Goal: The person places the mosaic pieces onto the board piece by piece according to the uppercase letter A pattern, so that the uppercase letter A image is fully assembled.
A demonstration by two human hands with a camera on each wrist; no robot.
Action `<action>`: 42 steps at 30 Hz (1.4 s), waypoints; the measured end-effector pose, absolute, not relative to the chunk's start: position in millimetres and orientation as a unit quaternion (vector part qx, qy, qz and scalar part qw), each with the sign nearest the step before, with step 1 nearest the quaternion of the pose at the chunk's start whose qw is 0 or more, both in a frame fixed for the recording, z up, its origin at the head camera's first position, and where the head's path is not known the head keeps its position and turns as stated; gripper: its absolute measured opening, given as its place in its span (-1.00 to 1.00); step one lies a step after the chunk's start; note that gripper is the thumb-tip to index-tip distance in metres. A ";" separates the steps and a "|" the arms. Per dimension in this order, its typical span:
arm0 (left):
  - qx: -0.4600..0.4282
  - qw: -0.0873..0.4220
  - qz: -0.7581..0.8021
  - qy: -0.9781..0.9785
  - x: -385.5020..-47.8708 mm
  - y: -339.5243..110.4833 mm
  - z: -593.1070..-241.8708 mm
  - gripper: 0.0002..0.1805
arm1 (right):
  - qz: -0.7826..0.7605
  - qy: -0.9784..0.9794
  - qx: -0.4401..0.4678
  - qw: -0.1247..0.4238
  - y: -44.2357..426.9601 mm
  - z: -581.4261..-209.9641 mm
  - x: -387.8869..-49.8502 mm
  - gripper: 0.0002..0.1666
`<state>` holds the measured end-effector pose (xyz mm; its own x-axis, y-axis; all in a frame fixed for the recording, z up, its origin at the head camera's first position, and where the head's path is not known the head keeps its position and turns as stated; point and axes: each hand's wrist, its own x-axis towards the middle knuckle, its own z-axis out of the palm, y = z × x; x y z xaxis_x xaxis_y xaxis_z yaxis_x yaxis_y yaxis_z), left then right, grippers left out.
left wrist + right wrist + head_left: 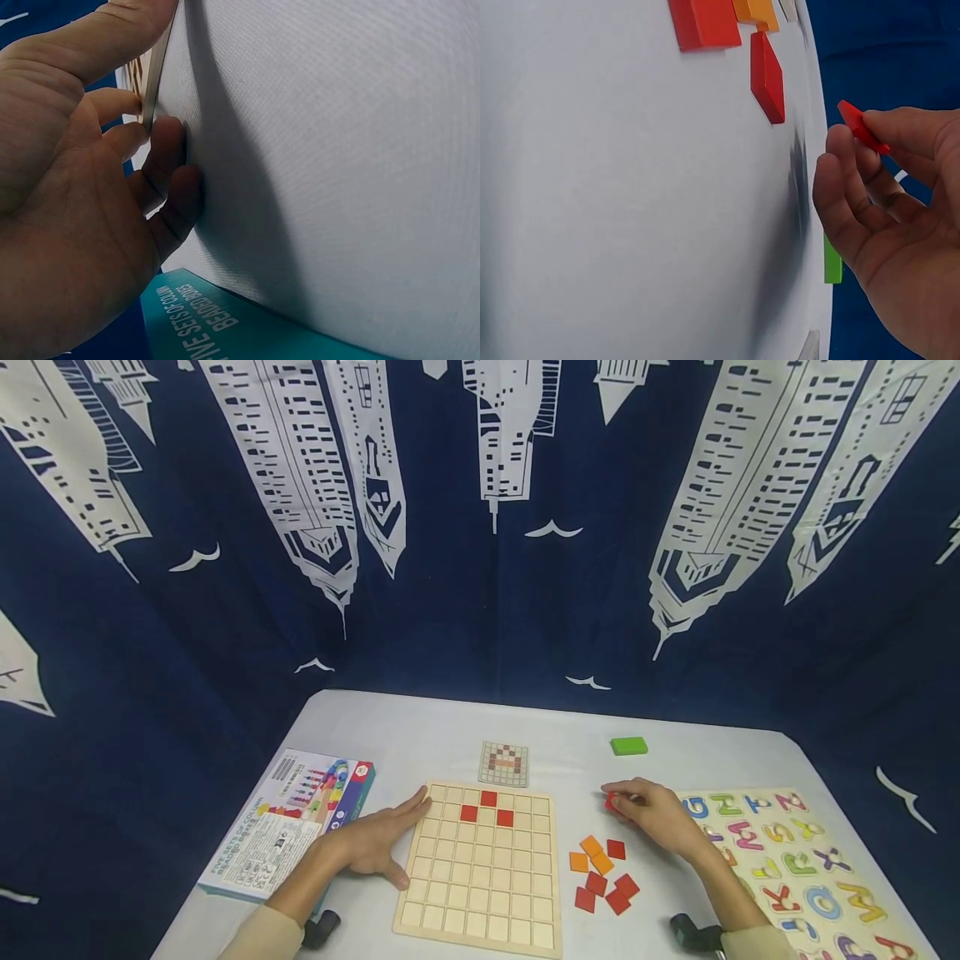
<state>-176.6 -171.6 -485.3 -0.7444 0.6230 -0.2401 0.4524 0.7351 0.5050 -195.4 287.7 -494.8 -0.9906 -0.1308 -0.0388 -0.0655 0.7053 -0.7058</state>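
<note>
A wooden grid board (480, 860) lies on the table with three red tiles (488, 798) in its upper squares. My left hand (375, 842) rests along the board's left edge, thumb and fingers spread; the left wrist view shows fingertips touching the board's side (156, 75). Right of the board, my right hand (652, 810) pinches a red square tile (862, 129) between thumb and fingers, raised off the table. Nearer the front lie several loose red tiles (585, 899) and orange tiles (578, 862). Behind the board is a small pattern card (504, 765) with a coloured grid.
A boxed toy (300, 818) lies at the left, partly under my left forearm. At the right is an alphabet puzzle board (817, 860), with my right forearm over its edge. A green block (628, 746) sits towards the back. A dark blue patterned cloth (480, 593) hangs behind.
</note>
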 end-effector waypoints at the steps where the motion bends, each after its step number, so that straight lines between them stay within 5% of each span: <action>1: 0.297 0.200 0.214 0.909 -176.4 -171.6 -485.2 0.32 | -0.383 0.921 -0.052 0.041 286.7 -495.0 -195.4 -0.67; 42: 0.293 0.201 0.212 0.911 -176.5 -170.6 -483.5 0.31 | -0.462 0.885 -0.041 0.042 228.0 -494.4 -201.2 -0.69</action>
